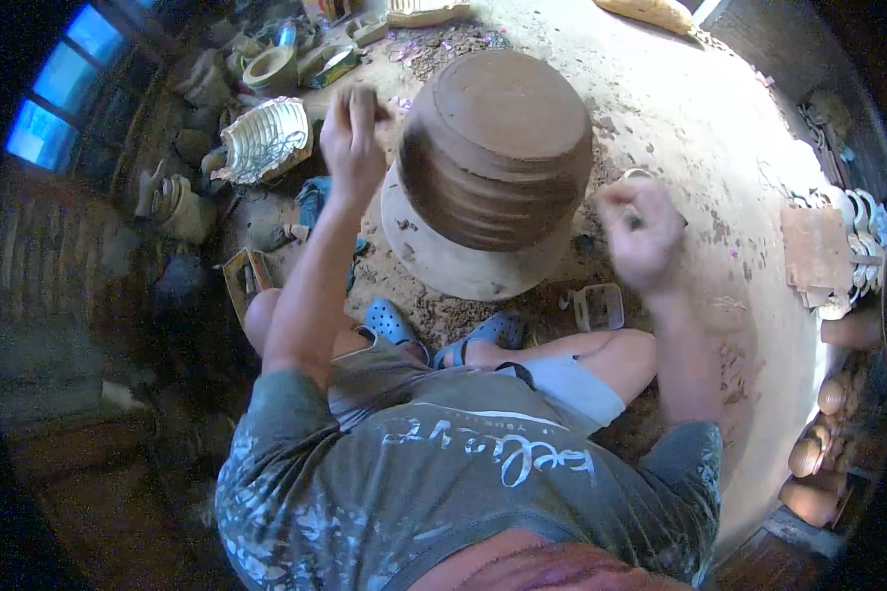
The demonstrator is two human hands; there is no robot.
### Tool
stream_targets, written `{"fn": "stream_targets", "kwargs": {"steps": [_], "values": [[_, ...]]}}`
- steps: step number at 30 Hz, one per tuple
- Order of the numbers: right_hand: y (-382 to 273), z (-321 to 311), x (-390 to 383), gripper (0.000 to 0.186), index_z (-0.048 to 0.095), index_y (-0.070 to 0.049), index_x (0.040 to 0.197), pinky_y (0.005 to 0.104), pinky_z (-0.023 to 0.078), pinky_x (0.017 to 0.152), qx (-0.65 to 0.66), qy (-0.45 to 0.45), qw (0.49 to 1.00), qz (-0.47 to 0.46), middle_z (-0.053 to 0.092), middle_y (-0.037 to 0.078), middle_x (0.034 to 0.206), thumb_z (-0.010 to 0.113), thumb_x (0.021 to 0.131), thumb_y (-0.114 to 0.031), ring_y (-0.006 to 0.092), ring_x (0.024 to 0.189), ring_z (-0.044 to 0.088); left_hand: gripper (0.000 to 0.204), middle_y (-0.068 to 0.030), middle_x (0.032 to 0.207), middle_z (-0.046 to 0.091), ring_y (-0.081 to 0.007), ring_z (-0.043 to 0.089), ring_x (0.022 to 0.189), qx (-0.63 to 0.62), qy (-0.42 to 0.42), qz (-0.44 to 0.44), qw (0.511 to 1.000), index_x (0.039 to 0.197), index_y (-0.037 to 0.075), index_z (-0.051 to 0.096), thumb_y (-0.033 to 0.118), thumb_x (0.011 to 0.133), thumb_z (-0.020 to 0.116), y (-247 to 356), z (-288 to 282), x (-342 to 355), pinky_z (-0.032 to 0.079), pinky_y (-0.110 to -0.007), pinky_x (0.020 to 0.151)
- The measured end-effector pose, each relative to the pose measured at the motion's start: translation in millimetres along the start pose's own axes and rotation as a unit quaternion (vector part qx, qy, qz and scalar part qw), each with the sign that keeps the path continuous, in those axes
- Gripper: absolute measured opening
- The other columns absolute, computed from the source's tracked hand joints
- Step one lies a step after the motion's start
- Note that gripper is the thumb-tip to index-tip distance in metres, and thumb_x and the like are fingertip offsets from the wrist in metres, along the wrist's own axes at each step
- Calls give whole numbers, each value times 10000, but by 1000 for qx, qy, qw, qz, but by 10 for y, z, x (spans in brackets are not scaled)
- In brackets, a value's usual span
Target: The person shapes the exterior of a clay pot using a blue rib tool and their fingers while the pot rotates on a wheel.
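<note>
A large brown clay pot (pixel 498 148) stands upside down, its flat base facing up and ridges running round its wall. Under it is a pale round wheel disc (pixel 463 276). To the left of the pot, my left hand (pixel 353 143) is raised with its fingers closed; what they hold, if anything, I cannot make out. My right hand (pixel 644 231), slightly blurred, is closed at the pot's right side, apart from the wall. It seems to grip a small tool with a pale loop end (pixel 638 173), mostly hidden by the fingers.
Clay scraps (pixel 419 286) litter the floor around the disc. A clear plastic container (pixel 598 307) lies by my right knee. On the left are a ribbed white basket-like piece (pixel 266 138), a bowl (pixel 269 69) and a small box (pixel 246 281). Clay pots (pixel 808 502) line the right side.
</note>
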State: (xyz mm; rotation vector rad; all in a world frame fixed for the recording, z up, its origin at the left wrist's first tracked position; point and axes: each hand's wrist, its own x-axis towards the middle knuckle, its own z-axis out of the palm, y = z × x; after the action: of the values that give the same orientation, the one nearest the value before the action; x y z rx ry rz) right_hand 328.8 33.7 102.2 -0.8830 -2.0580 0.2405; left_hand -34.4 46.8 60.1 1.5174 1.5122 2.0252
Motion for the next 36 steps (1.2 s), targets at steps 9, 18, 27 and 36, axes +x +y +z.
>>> {"fn": "stream_targets", "kwargs": {"steps": [9,18,27,36], "values": [[-566,656,-616,441,701,53,1223,402,571,768,80,-135,972,-175,681,130,1004,785,837,-143,321,900,655,386,18,760,613,-100,560,684,-150,-462,-329,810,1076,19,680,348,1159,495,736,-155,-1553,485,-298,633],[-513,700,-724,318,717,58,1148,418,579,760,122,-97,984,-81,705,179,1006,766,853,-46,333,914,689,395,-22,893,628,-118,585,833,-106,-452,-257,847,1193,-12,642,353,1163,490,664,-16,-1612,513,-305,741],[-453,678,-773,189,758,49,1088,314,590,765,169,18,983,70,752,150,1017,790,903,37,211,872,738,423,-112,1213,604,-210,582,1086,-84,-173,-157,969,1359,2,551,366,1166,454,487,55,-1704,488,-385,947],[-580,820,27,124,769,-72,892,385,565,714,-33,86,987,-135,717,87,896,838,789,-65,271,807,691,655,-217,1560,416,-324,406,1468,-111,67,-118,985,1520,-57,352,493,1164,353,304,604,-1048,270,-422,1250]]}}
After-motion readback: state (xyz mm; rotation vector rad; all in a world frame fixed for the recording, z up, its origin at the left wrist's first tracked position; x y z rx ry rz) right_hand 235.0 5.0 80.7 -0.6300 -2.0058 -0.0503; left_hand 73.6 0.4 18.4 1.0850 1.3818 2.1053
